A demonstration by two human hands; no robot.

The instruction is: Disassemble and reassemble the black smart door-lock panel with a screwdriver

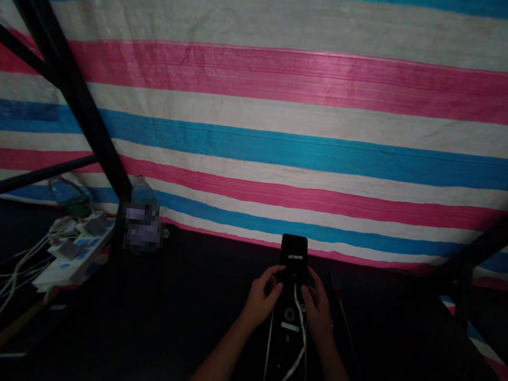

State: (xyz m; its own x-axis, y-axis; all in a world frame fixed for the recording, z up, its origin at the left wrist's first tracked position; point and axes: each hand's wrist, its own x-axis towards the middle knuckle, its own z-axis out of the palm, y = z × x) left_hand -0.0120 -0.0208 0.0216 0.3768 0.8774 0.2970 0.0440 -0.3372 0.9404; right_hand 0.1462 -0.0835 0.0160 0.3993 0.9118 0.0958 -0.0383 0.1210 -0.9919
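Note:
A long, narrow black device (286,356) lies in front of me on a dark surface, its far end near the striped sheet. A white cable (301,349) runs along it toward me. Small pale labels and round fittings show on its face. My left hand (263,295) grips the left edge near the far end, fingers curled and thumb on the face. On the opposite edge, my right hand (317,305) holds the device the same way, its thumb close to the cable. Dim light hides finer detail.
Right of the device lies a thin-shafted tool (345,314), possibly a screwdriver. A white power strip (75,253) with tangled cables (15,276) is at left, near a clear bottle (144,190). Dark metal bars (79,115) slant at both sides before the striped sheet (295,152).

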